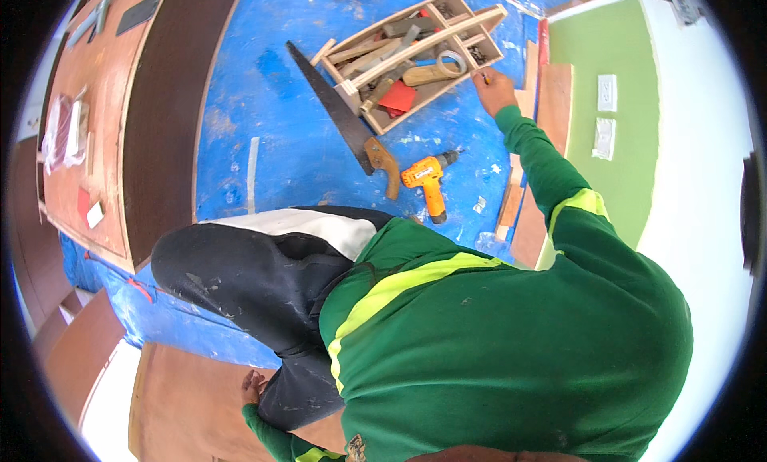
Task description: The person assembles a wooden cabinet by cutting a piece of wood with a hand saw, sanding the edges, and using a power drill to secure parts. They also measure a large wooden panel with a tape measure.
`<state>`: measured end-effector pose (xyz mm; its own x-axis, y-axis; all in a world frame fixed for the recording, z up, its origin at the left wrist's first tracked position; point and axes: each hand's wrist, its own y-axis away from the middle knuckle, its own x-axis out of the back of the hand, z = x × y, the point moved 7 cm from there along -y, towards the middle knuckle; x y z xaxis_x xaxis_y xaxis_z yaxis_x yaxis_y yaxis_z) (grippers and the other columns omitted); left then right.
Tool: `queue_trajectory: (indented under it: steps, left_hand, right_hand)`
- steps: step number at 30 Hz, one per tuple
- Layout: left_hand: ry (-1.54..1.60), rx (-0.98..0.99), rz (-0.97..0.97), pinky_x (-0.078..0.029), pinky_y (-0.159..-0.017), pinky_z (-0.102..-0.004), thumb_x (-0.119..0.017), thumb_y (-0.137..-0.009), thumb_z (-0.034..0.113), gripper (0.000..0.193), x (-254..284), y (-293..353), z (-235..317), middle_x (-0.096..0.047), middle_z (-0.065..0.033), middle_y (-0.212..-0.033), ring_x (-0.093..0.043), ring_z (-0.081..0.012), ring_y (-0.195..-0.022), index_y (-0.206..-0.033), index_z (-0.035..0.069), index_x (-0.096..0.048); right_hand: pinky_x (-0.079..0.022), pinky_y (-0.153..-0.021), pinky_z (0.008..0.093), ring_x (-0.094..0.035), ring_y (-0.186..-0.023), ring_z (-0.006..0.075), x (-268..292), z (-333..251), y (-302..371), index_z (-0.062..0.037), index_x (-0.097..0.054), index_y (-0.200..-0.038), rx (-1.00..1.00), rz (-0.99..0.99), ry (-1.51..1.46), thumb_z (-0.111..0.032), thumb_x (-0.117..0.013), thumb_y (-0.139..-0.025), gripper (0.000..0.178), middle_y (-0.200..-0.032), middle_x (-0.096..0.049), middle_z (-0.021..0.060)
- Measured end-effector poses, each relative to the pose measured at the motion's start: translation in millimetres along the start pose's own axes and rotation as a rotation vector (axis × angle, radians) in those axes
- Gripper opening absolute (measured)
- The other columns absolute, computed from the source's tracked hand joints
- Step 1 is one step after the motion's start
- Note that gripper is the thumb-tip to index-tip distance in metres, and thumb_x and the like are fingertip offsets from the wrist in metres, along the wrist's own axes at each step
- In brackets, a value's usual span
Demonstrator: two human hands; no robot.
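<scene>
My right hand point(494, 91) is stretched out to the near right corner of a wooden toolbox point(383, 127), its fingers closed in a pinch. Whatever they hold is too small to make out. Inside the box lie a roll of tape point(451, 63), a red sheet point(398, 99), wooden-handled tools and small hardware in divided compartments. A handsaw point(331, 103) with a wooden handle lies along the box's left side. Closer to me rests an orange cordless drill point(426, 177). My left hand point(252, 388) is low beside my bent leg, over a brown board point(192, 390), fingers loosely apart, holding nothing visible.
Blue sheeting point(240, 103) covers the floor. A dark-sided wooden bench or cabinet point(164, 126) stands at the left, with packages on top. Wood strips point(511, 202) lie along the green and white wall point(587, 59) at the right.
</scene>
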<state>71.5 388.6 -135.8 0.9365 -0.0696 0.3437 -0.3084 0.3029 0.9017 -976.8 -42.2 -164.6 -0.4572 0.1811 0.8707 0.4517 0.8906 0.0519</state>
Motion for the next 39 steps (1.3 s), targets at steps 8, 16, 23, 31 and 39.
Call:
queue_trajectory:
  steps: [8, 16, 23, 31, 39]
  left_hand:
    - [0.027, 0.003, -0.031, -0.065, -0.088, -0.0434, -0.079, -0.100, 0.038, 0.068, 3, -18, 10, -0.072, -0.0203, -0.120, -0.074, -0.0320, -0.103, -0.153, 0.004, -0.054]
    - [0.014, 0.034, 0.012, -0.064, -0.088, -0.0443, -0.078, -0.100, 0.041, 0.071, 4, -14, 5, -0.072, -0.0176, -0.120, -0.074, -0.0307, -0.101, -0.155, 0.005, -0.051]
    - [0.022, -0.001, 0.047, -0.057, -0.078, -0.0403, -0.076, -0.100, 0.048, 0.068, 2, 3, 1, -0.072, -0.0079, -0.118, -0.074, -0.0252, -0.097, -0.156, 0.016, -0.052]
    - [0.017, 0.045, 0.081, -0.054, -0.083, -0.0401, -0.077, -0.098, 0.050, 0.072, -2, 9, 4, -0.070, -0.0049, -0.119, -0.071, -0.0232, -0.102, -0.156, 0.015, -0.052]
    - [0.058, -0.082, 0.132, -0.055, -0.076, -0.0363, -0.075, -0.101, 0.046, 0.070, -3, 5, 21, -0.071, -0.0060, -0.116, -0.071, -0.0218, -0.097, -0.156, 0.010, -0.051]
  right_hand:
    - [-0.058, -0.089, 0.0530, -0.073, -0.095, 0.0460, -39, 38, 42, -0.0066, -0.078, -0.106, -0.075, -0.195, 0.038, -0.038, -0.070, -0.097, 0.034, -0.100, -0.077, 0.0247]
    - [-0.057, -0.095, 0.0535, -0.073, -0.102, 0.0434, -141, -82, 55, -0.0083, -0.079, -0.110, 0.231, -0.543, 0.137, -0.043, -0.067, -0.099, 0.038, -0.107, -0.077, 0.0224]
    - [-0.057, -0.092, 0.0585, -0.072, -0.102, 0.0482, -171, -88, 50, -0.0043, -0.071, -0.132, 0.219, -0.562, 0.387, -0.037, -0.058, -0.103, 0.045, -0.114, -0.075, 0.0297]
    - [-0.057, -0.088, 0.0578, -0.071, -0.098, 0.0495, -123, -86, -6, -0.0025, -0.059, -0.131, 0.276, -0.261, 0.314, -0.028, -0.064, -0.100, 0.041, -0.105, -0.074, 0.0313]
    - [-0.059, -0.091, 0.0543, -0.073, -0.105, 0.0465, -178, -128, 35, 0.0023, -0.055, -0.130, 0.360, -0.427, 0.393, -0.028, -0.072, -0.097, 0.047, -0.114, -0.073, 0.0297]
